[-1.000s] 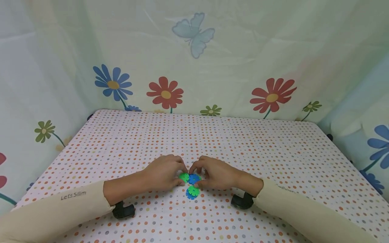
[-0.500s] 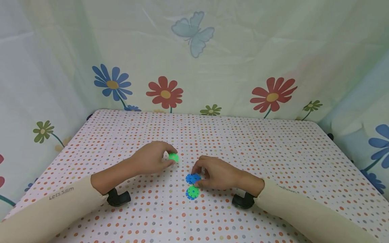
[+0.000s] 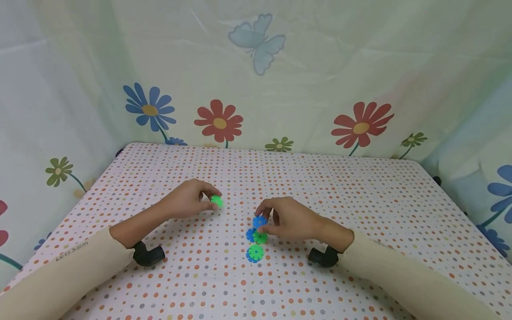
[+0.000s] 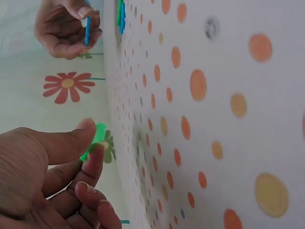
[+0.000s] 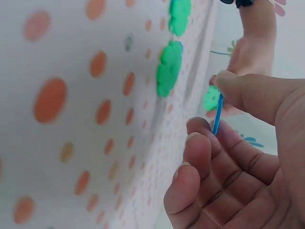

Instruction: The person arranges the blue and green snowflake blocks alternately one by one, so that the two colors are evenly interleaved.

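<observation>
My left hand (image 3: 185,201) pinches a green notched plastic disc (image 3: 217,201) between thumb and fingertips, raised off the table in the left wrist view. On the other side, my right hand (image 3: 297,219) holds a blue notched disc (image 3: 259,221) by its edge, and the right wrist view shows it edge-on, thumb on one side. Below that hand a green disc (image 3: 260,237) lies overlapping a blue disc (image 3: 250,235). Closer to me, another green disc (image 3: 255,251) lies on top of a blue one (image 3: 253,260), of which only the edge shows.
A dotted cloth covers the table (image 3: 340,191). Behind it hangs a curtain (image 3: 304,80) printed with flowers and a butterfly. Black wrist mounts sit under the left sleeve (image 3: 76,275) and right sleeve (image 3: 400,275).
My left hand has moved away to the left and farther back, carrying the green disc. My right hand has lifted a blue disc slightly, uncovering a green disc beneath.
</observation>
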A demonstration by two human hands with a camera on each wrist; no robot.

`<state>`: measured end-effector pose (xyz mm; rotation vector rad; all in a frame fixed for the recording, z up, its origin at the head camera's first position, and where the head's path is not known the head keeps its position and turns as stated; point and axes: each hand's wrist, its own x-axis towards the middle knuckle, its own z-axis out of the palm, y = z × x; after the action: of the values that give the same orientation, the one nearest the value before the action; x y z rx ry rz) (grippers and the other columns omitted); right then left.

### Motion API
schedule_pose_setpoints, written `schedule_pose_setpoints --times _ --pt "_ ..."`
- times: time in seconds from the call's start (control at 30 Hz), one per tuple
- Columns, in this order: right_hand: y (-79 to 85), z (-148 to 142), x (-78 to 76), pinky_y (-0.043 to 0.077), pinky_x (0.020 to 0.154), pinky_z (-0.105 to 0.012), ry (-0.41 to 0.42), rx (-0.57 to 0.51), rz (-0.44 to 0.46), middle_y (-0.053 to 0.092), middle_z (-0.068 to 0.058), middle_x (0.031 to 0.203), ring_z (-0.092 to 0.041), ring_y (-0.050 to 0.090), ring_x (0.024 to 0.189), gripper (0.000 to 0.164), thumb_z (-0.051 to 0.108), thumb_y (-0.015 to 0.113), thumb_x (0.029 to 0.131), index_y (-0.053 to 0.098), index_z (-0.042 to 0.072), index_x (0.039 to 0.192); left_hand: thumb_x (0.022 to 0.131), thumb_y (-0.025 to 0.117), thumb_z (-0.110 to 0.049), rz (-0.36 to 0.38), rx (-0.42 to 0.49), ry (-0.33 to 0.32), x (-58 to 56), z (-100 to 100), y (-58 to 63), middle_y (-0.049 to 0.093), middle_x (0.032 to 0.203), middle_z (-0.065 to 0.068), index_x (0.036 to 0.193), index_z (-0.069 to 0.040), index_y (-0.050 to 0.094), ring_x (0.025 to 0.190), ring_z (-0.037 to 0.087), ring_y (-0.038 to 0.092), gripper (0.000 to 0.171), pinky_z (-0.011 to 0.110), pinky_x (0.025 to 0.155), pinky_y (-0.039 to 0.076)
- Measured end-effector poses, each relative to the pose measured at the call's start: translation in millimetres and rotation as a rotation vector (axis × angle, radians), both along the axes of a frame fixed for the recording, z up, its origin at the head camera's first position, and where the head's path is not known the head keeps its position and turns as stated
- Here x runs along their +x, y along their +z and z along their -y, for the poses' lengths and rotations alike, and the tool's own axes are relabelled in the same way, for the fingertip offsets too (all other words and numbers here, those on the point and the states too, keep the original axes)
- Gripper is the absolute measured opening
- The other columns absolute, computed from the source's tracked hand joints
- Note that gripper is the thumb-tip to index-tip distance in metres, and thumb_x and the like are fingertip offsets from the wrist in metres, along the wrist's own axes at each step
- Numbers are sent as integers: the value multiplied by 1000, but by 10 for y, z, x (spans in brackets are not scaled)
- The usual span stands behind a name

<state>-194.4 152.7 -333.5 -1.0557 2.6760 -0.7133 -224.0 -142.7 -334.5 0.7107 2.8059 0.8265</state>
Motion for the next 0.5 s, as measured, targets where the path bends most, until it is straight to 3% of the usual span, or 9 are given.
schedule_pose_setpoints --times 0.33,0.5 --pt "105 58 -79 43 54 -21 -8 25 -60 66 8 91 -5 50 57 30 27 76 87 69 13 113 87 76 -20 41 36 5 -71 45 -48 70 97 4 116 -12 72 67 15 53 30 29 60 43" --pt "136 116 -151 43 54 -20 26 23 -91 68 7 92 -4 50 57 30 27 76 88 71 11 113 85 78 -18 66 47 28 -89 36 -84 68 91 2 111 -13 72 72 16 55 27 29 61 42"
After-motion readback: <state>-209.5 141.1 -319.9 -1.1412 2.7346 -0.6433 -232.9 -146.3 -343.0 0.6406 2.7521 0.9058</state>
